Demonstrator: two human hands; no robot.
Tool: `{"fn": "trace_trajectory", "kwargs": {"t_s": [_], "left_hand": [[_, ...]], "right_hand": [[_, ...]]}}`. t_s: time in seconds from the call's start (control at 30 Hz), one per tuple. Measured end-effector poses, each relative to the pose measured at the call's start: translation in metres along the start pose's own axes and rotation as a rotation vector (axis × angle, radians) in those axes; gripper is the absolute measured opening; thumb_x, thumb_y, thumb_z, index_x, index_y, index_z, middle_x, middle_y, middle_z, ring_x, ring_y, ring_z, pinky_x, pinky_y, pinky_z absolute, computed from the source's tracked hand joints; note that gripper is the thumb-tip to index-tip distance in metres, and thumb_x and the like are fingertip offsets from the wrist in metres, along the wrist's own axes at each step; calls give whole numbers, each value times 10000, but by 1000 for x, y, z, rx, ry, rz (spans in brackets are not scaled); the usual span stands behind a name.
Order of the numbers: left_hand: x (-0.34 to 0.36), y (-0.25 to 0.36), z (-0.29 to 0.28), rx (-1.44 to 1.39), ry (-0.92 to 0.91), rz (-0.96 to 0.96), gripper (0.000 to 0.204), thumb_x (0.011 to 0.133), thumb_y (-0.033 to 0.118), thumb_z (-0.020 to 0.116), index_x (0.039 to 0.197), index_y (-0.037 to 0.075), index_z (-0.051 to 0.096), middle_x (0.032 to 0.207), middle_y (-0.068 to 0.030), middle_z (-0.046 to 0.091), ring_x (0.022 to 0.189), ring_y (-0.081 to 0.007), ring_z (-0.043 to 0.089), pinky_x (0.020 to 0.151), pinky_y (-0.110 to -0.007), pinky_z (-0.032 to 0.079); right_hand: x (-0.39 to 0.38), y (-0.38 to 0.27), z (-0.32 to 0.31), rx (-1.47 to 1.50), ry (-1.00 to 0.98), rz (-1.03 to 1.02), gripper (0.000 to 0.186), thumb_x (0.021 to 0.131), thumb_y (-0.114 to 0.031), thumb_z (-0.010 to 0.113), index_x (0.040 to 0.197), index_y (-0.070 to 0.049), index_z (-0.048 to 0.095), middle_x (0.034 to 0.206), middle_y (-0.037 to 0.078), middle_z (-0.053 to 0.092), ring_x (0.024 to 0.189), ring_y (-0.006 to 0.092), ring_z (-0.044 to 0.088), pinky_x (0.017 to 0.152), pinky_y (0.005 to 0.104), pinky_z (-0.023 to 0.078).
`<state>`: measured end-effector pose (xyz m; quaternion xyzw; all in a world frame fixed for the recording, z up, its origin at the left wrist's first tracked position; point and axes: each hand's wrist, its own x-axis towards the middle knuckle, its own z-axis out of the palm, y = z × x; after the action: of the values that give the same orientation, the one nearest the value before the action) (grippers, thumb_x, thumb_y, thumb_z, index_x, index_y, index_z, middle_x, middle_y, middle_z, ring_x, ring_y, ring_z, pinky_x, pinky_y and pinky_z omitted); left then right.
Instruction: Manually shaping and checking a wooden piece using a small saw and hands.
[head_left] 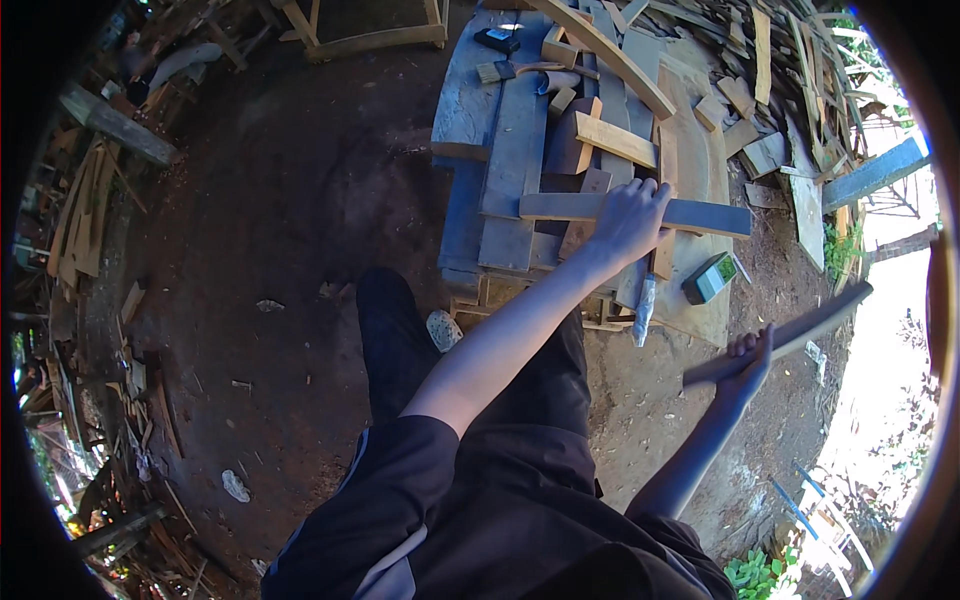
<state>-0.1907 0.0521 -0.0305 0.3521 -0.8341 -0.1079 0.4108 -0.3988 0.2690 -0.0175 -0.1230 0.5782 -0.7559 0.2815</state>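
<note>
My left hand [632, 215] is closed round the middle of a wooden block [705, 217], a straight, greyish length lying crosswise over other pieces on the workbench. Off the bench's right side, my right hand [752, 362] grips a dark wooden stick [820, 318] near its lower end; its far end tilts up to the right. Beyond my left hand lies a pale wood piece [615, 138]. A green-and-black box [710, 278] sits to the right of the block. Below my left hand, something wrapped in clear plastic [644, 310] hangs over the bench's near edge.
Boards cover the workbench [510, 230]. A paintbrush [495, 72], a small black device [497, 40] and a long slat [610, 55] lie at its far end. Scrap wood [770, 100] is heaped at the far right. A wooden frame [375, 42] stands on the dirt floor, far left.
</note>
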Motion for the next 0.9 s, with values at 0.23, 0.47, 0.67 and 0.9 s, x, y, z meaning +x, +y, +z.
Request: {"fn": "trace_trajectory", "kwargs": {"t_s": [0.23, 0.47, 0.67, 0.9], "left_hand": [[-4, -17, 8, 79, -85, -75, 437, 707, 252, 848, 1007, 78, 581, 898, -85, 644, 893, -278, 685, 748, -407, 563], [6, 0, 16, 0, -32, -23, 430, 701, 252, 845, 990, 81, 576, 878, -82, 646, 860, -281, 692, 726, -421, 563], [-2, -8, 19, -3, -84, -22, 404, 692, 240, 841, 957, 78, 583, 872, -88, 656, 860, -288, 696, 722, -423, 565], [0, -12, 16, 13, -70, -25, 423, 689, 254, 844, 980, 46, 619, 892, -119, 684, 856, -292, 702, 738, -417, 564]], "right_hand": [[-13, 35, 21, -672, -350, 54, 241, 856, -132, 734, 1017, -34, 584, 681, 20, 548, 580, 92, 539, 498, 257, 439], [50, 24, -60, -49, 111, -157, 173, 847, -171, 649, 958, -46, 605, 698, 39, 573, 597, 124, 540, 572, 293, 454], [2, -9, -40, -772, -198, -23, 269, 888, -173, 669, 1090, -29, 563, 645, -17, 488, 489, 97, 479, 446, 261, 402], [-13, 20, -7, -683, -314, 79, 183, 895, -143, 652, 1003, -29, 558, 666, 18, 525, 538, 144, 534, 490, 299, 453]]}}
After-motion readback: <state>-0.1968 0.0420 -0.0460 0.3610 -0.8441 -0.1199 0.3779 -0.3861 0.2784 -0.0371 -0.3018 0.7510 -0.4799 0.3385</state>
